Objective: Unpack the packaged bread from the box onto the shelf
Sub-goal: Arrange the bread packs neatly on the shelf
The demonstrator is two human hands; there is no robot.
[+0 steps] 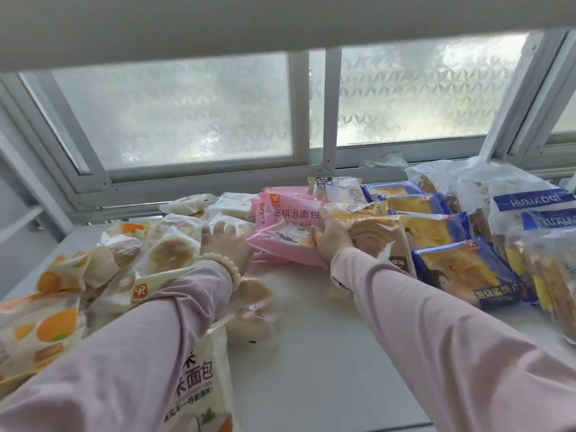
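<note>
Step in hand, likely: tidying bread packs on white shelf point(311, 338); box not in view. Left hand point(224, 241), fingers straight, presses pale bun packs point(174, 251) beside pink packs point(290, 232). Right hand point(333, 238) grasps edge of brown swirl pack point(380, 241). Next: settle it in row, gently, soft bread.

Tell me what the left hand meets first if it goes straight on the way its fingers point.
Likely the pale bun packs just beyond the left hand; its fingertips look nearly on them, though depth is unclear. Behind them, the window frame.
</note>
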